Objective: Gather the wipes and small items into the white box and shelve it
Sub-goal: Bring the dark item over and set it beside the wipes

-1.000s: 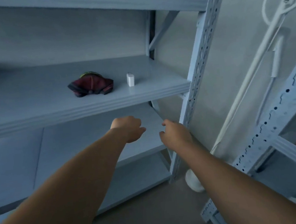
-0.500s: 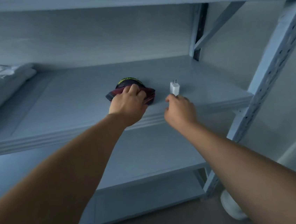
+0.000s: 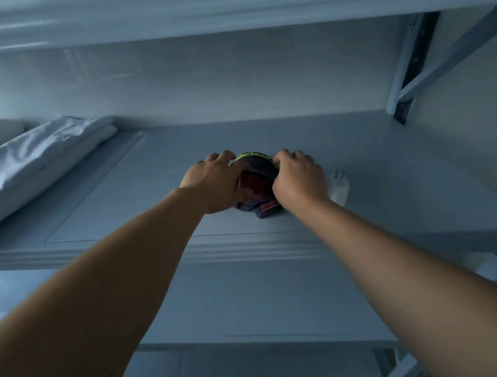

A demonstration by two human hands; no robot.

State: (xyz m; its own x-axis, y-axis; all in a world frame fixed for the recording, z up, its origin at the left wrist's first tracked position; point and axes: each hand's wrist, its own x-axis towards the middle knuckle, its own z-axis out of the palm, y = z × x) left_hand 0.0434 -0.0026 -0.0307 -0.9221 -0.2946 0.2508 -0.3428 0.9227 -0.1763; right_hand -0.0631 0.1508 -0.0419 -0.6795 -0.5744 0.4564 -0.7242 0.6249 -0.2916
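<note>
A small dark red and navy pouch (image 3: pixel 256 187) with a yellow-green rim lies on the middle shelf (image 3: pixel 148 180). My left hand (image 3: pixel 214 184) cups its left side and my right hand (image 3: pixel 298 180) cups its right side, both closed around it. A white plug charger (image 3: pixel 339 186) stands on the shelf just right of my right hand, prongs up. No white box is in view.
A white plastic-wrapped pack (image 3: pixel 23 162) lies at the left end of the same shelf. Another shelf board (image 3: pixel 221 3) runs close overhead and lower shelves (image 3: pixel 253 304) sit below. A metal upright with a diagonal brace (image 3: pixel 413 72) stands at the back right.
My right hand left the white charger and moved left onto the pouch. My left hand slid to the pouch's left side. The view came closer to the shelf.
</note>
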